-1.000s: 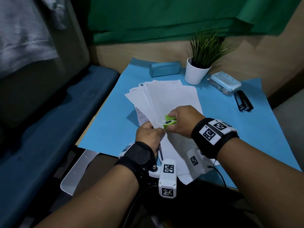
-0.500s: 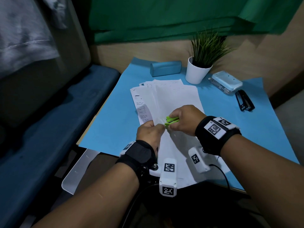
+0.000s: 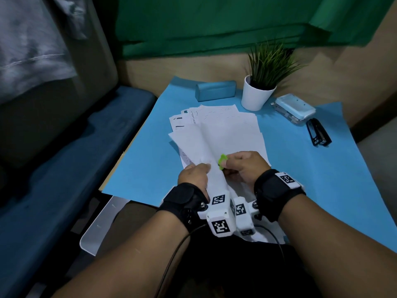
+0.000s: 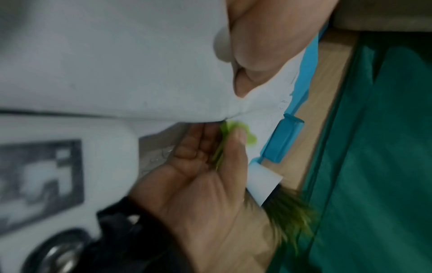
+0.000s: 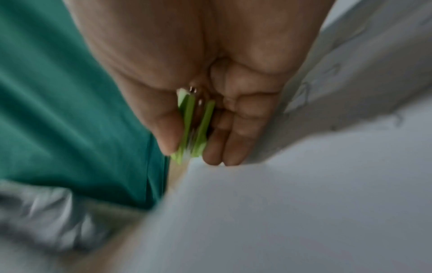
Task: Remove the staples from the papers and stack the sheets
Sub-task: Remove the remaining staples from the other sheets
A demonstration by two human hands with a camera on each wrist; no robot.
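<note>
A fanned pile of white papers [image 3: 227, 130] lies on the blue mat [image 3: 311, 179]. My left hand [image 3: 194, 175] pinches the near corner of the top sheets, which bow up in a ridge between my hands. In the left wrist view the left fingers [image 4: 257, 46] clamp the paper [image 4: 117, 64]. My right hand [image 3: 242, 166] grips a green staple remover [image 3: 222, 161] against that corner. In the right wrist view the remover [image 5: 194, 125] sits squeezed between thumb and fingers of the right hand [image 5: 198, 151], its tip at the paper's edge [image 5: 304, 203]. The staple itself is hidden.
At the back stand a white plant pot [image 3: 256, 94], a teal case [image 3: 216, 90] and a light blue box [image 3: 295, 108]. A black stapler [image 3: 319, 133] lies at the right. A silver tray edge [image 3: 101, 226] juts out below the table's near left corner.
The remover has turned from lying flat to standing on edge. My right wrist has come closer to the left one, and the top sheets have bowed up between the hands.
</note>
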